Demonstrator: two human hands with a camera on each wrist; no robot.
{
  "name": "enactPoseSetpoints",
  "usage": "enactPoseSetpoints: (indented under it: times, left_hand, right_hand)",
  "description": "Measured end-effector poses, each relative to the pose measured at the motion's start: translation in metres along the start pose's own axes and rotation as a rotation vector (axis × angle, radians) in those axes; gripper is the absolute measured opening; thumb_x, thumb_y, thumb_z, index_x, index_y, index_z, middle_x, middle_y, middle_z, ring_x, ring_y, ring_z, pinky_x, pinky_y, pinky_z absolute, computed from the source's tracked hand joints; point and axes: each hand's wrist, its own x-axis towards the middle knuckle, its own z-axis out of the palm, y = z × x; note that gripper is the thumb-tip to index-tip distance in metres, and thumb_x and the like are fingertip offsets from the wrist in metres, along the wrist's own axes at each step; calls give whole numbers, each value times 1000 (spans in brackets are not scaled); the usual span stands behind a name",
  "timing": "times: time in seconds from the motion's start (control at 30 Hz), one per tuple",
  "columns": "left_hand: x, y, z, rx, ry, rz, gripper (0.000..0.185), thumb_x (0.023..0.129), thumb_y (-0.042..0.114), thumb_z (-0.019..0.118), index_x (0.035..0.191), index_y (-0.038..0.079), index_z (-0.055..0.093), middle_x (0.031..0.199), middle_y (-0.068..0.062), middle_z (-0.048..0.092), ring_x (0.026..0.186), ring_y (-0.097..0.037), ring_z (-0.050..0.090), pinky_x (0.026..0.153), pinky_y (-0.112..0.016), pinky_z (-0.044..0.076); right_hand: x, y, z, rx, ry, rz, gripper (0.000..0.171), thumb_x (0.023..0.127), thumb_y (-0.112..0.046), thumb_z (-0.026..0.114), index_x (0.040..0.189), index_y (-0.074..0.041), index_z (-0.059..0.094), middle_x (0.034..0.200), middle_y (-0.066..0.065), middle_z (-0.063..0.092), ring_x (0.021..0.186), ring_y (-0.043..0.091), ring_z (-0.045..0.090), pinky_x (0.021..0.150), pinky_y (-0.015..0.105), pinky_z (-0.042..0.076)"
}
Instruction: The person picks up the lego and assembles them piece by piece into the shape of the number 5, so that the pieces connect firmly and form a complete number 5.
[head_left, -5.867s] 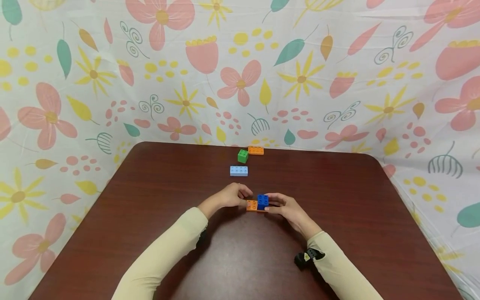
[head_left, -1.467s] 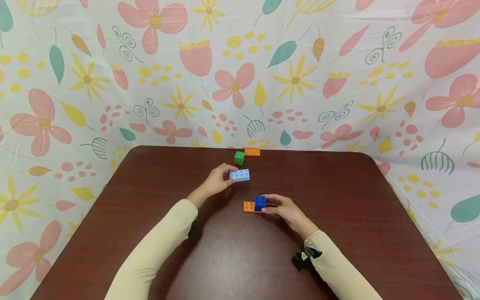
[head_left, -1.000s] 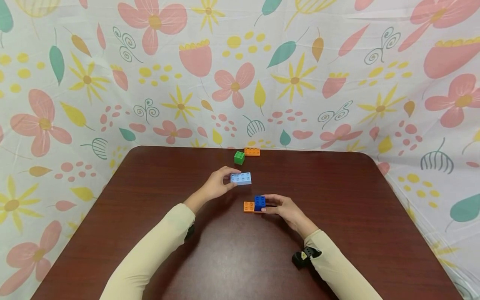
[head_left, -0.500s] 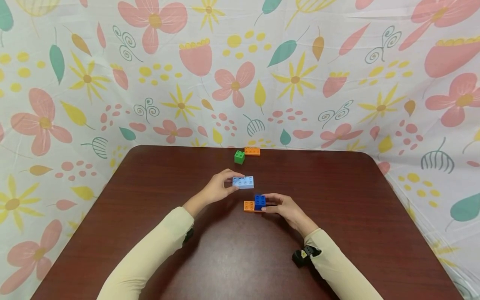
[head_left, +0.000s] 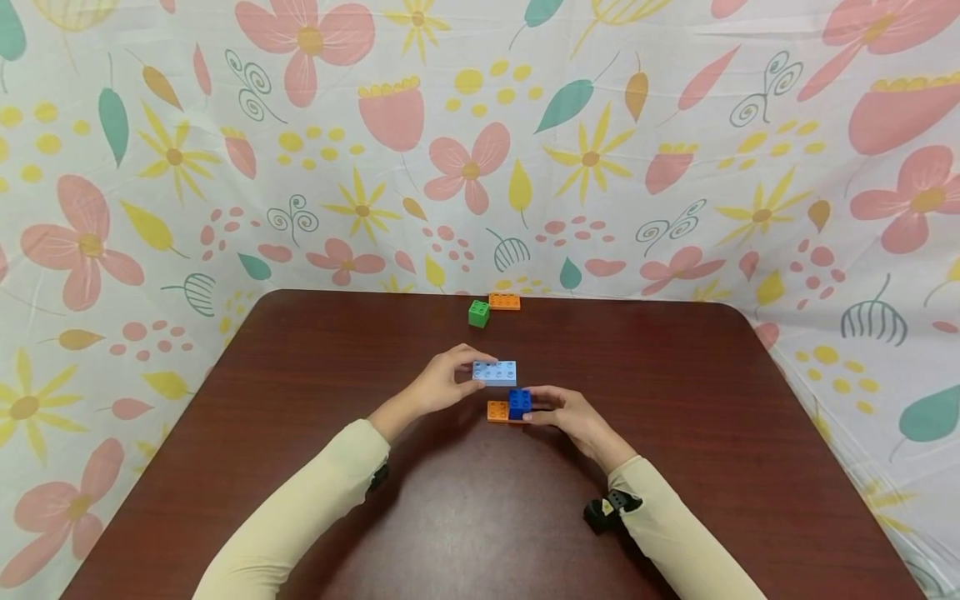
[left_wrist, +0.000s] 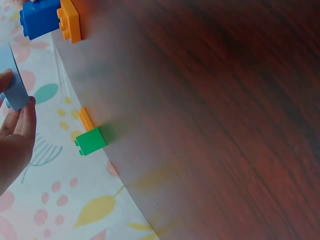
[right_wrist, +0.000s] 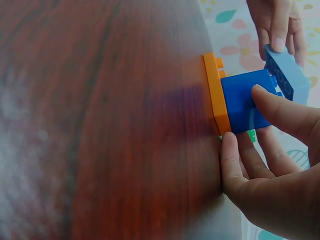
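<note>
Since the earlier frames, the left hand (head_left: pixel 442 385) has carried the light blue brick (head_left: pixel 495 372) from its spot near the far bricks toward the person; it now sits in the air just above and behind the blue brick (head_left: pixel 520 403). Right hand, blue brick and orange plate are unchanged in position.

Left side: the left hand pinches the light blue brick by its left end, thumb and fingers curled round it, studs facing up. In the left wrist view only a corner of that brick (left_wrist: pixel 14 87) shows at the fingertips (left_wrist: pixel 25 117).

Centre: the orange plate (head_left: pixel 498 411) lies flat on the brown table (head_left: pixel 300 467), with the blue brick seated on its right half. In the right wrist view the light blue brick (right_wrist: pixel 286 72) is close over the blue brick (right_wrist: pixel 245 100); whether they touch cannot be told.

Right side: the right hand (head_left: pixel 570 417) grips the blue brick and the plate's right end, thumb on the brick's side, a finger at the plate's edge (right_wrist: pixel 219 95).

Far edge of the table: a green brick (head_left: pixel 478 313) and an orange brick (head_left: pixel 504 302) stand just beside each other, well apart from the hands. A floral cloth (head_left: pixel 675 150) hangs behind the table.
</note>
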Motion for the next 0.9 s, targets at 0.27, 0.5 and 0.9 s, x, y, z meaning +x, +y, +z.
enactPoseSetpoints:
  times: [0.27,0.5,0.9]
  left_hand:
    - [-2,2,6,-53,-22,20,37,88,4,69,124,11,64,115,-8,59,108,-27,58,94,-48,48]
    - [-3,4,10,-36,-31,24,36,87,5,70,123,10,65,113,-8,59,105,-25,58,93,-47,49]
    - [-4,3,16,-24,-58,33,36,86,5,71,121,11,66,110,-5,59,100,-18,59,86,-38,54]
  right_hand:
    - [-1,-1,1,-3,-3,1,53,84,-9,75,132,1,55,127,18,58,116,31,54,95,43,47]
    - [1,0,0,1,-4,8,53,85,-9,74,133,0,54,128,19,57,118,32,53,96,42,47]
    - [2,1,0,6,7,18,53,84,-7,74,133,-1,55,128,17,58,116,30,55,96,41,47]
